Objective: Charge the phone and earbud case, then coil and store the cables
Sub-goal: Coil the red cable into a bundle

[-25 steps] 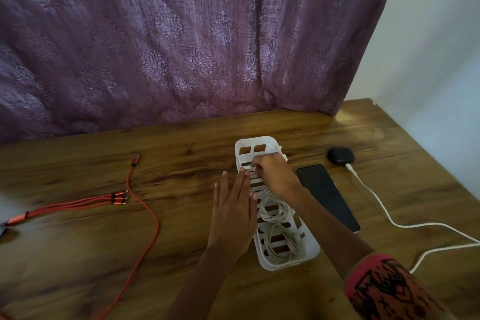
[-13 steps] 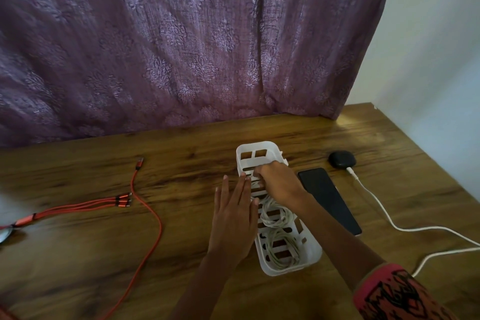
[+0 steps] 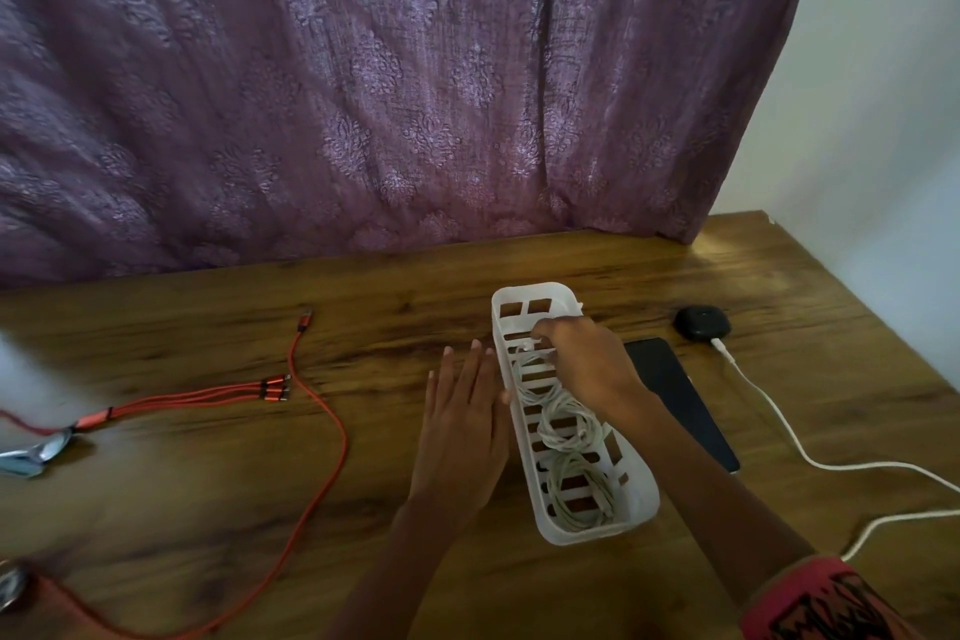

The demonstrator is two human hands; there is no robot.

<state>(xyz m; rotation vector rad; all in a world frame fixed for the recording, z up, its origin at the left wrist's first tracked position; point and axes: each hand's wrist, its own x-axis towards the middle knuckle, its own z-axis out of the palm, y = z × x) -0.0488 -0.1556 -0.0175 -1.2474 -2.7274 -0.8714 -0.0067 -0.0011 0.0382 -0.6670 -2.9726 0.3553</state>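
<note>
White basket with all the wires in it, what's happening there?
A person is packing coiled white cables into the white basket. The right hand reaches into its far half and pinches a cable end, while the left hand lies flat on the table beside the basket. To the right lie a black phone and an earbud case with a white charging cable plugged in. An orange cable sprawls uncoiled on the left.

Patterned purple curtain (image 3: pixel 363 94), hung in loose folds across the back, lower edge meeting the far side of the table. Wood-grain table (image 3: pixel 182 483), filling the lower half. Plain pale wall (image 3: pixel 883 120) at right, beside the curtain's edge. Small silver-and-blue object (image 3: pixel 31 455) at the left margin, blurred. Round item (image 3: pixel 10 582) at lower left, cropped and indistinct.
</note>
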